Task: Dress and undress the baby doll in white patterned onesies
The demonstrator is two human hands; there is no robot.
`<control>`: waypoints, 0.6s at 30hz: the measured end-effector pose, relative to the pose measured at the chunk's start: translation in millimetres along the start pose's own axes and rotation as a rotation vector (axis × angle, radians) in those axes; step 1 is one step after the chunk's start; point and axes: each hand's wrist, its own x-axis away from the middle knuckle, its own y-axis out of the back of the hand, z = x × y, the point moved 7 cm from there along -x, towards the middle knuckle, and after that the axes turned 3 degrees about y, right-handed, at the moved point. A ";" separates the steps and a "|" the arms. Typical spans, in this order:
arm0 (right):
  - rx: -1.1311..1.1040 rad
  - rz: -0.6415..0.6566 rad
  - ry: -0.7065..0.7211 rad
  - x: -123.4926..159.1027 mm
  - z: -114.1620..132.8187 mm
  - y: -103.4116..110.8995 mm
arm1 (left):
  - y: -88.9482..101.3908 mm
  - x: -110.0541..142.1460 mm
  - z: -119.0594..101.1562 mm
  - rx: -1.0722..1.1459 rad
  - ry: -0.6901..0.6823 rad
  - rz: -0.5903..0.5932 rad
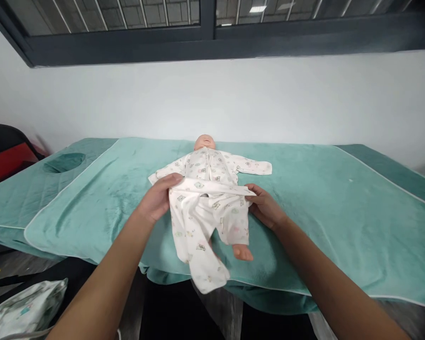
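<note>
A baby doll (204,141) lies on its back on a green bed cover, its head toward the wall. It wears a white printed long-sleeved top (212,165). Matching printed baby pants (201,222) lie over its lower body, held at the waistband from both sides. My left hand (162,196) grips the waistband's left end, thumb on top. The right end is pinched in my right hand (264,204). One bare foot (242,252) shows below the right pant leg. The left leg of the pants hangs slack toward the bed's front edge, mostly hiding the other foot.
The green cover (326,226) spreads over a bed with a face hole (64,163) at the left. A white wall (219,101) and a barred window (208,28) stand behind. A red and black item (10,160) is at the far left. Folded printed fabric (24,309) lies lower left.
</note>
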 end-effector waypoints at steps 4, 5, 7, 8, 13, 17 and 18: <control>0.065 0.046 -0.010 -1.6 2.3 -0.5 | 8.1 -0.9 5.9 0.070 -0.001 -0.018; 0.118 0.066 -0.002 -1.4 2.7 -2.3 | 5.3 0.0 11.7 0.060 0.008 0.006; 0.246 0.114 0.034 0.0 5.1 -7.4 | -3.8 2.6 23.9 0.064 0.023 0.065; 0.315 0.141 0.054 1.4 7.2 -10.4 | -8.6 4.3 28.3 0.081 0.018 0.087; 0.524 0.176 0.223 14.8 37.6 -32.9 | -29.8 14.7 24.1 0.046 -0.063 0.113; 0.639 0.177 0.333 28.1 66.6 -76.2 | -53.6 23.3 7.4 -0.039 -0.128 0.140; 0.687 0.231 0.316 29.9 67.9 -91.0 | -58.7 24.8 3.4 -0.051 -0.152 0.137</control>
